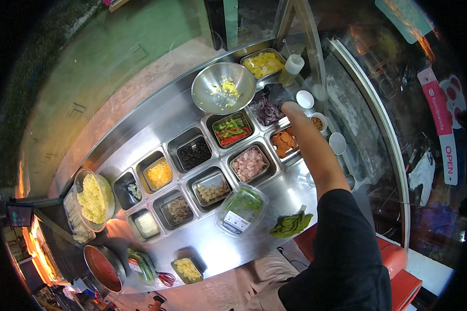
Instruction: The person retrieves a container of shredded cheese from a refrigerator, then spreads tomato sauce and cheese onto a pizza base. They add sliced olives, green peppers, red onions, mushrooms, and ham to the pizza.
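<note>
My right arm, in a black sleeve, reaches across the steel counter. My right hand [278, 95], in a dark glove, is at the pan of sliced red onion [267, 114]. Its fingers blend into the dark onion, so whether they grip any is unclear. Beside that pan are a pan of orange-red slices [284, 143], a pan of green and red pepper strips [231, 129] and a wide steel bowl [200, 93] with yellow bits in it. My left hand is out of view.
Sunken pans hold chopped pink meat [249, 164], black olives [194, 153] and shredded cheese [160, 173]. A clear tub of greens [242, 207] and green leaves [290, 225] lie nearer. A squeeze bottle [292, 69] and small white bowls [305, 99] line the glass. Red sauce fills a pot [105, 267].
</note>
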A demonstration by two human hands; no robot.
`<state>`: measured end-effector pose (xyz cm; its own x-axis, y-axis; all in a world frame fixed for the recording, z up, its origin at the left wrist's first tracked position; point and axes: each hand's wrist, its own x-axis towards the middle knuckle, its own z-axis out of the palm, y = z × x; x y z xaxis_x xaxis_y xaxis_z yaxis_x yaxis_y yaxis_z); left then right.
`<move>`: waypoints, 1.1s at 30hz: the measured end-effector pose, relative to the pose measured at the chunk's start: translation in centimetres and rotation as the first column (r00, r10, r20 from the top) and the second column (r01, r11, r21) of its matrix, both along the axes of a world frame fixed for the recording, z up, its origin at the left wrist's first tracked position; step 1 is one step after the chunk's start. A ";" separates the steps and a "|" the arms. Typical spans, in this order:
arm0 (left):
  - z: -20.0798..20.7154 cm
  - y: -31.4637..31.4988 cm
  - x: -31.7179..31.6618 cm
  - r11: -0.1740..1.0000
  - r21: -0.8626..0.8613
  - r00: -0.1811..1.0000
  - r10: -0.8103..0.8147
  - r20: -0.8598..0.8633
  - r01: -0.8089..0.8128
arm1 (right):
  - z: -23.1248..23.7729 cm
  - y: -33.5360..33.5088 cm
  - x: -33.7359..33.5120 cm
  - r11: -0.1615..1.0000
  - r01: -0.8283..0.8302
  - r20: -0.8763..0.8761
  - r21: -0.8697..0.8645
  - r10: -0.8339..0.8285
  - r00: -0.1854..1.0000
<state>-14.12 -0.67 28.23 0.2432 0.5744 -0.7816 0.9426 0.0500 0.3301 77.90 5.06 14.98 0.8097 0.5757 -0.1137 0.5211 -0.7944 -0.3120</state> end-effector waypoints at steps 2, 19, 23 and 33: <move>-0.2 -2.7 -2.6 1.000 -0.018 1.000 -0.025 0.012 0.026 | 1.2 -0.6 -0.2 0.996 0.013 -0.022 -0.087 -0.015 1.000; 3.6 8.3 1.0 0.989 0.080 0.990 0.122 0.070 -0.127 | -5.9 -0.8 -0.4 0.921 -0.076 0.041 -0.382 0.099 0.994; 6.1 12.9 2.1 0.982 0.146 0.992 0.110 0.065 -0.118 | -5.4 0.0 -1.0 0.922 -0.082 0.035 -0.379 0.103 0.994; 9.5 19.0 1.7 0.970 0.217 0.993 0.094 0.077 -0.109 | -7.9 1.2 -1.6 0.909 0.034 -0.055 -0.415 -0.062 0.997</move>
